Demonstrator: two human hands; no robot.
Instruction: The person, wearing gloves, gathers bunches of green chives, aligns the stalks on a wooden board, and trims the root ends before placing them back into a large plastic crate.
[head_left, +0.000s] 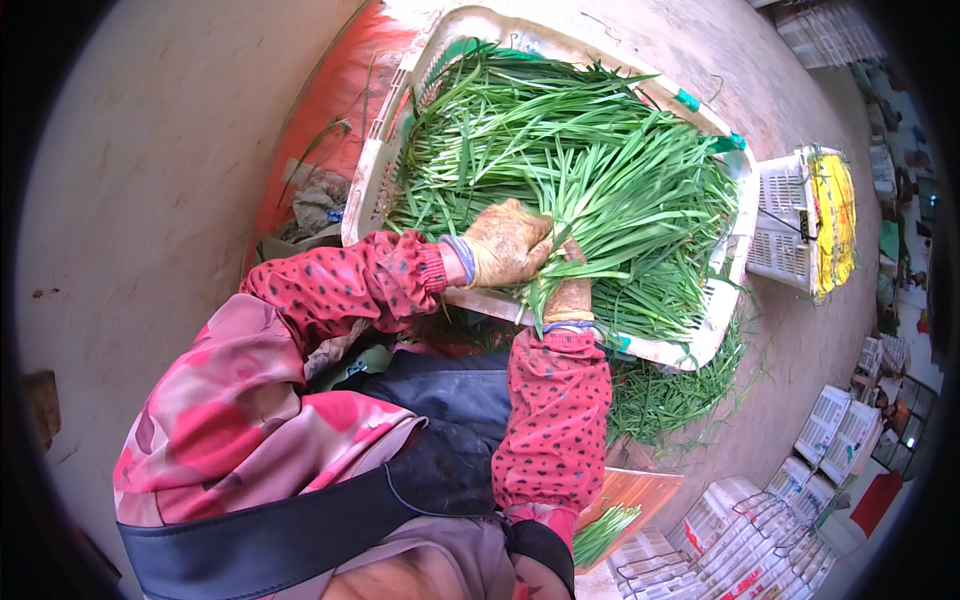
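Observation:
A white plastic crate (360, 176) full of green garlic chives (517, 120) is in front of me. Over its near side, my right hand (571, 289), in a soiled glove, holds a bunch of chives (622, 199) whose leaves fan out to the upper right. My left hand (504, 246), also gloved, is curled against the stem end of that bunch, right beside the right hand. Its fingertips are partly hidden, but it seems to pinch the stems. Some leaves hang down over the right glove and cover part of its fingers.
Loose chives (667, 397) lie on the floor by the crate's near right corner. A wooden board (637, 491) bears a small chive bundle (604, 534). Another white crate (780, 217) with a yellow sack (832, 221) stands to the right. Stacked crates (750, 540) stand at lower right.

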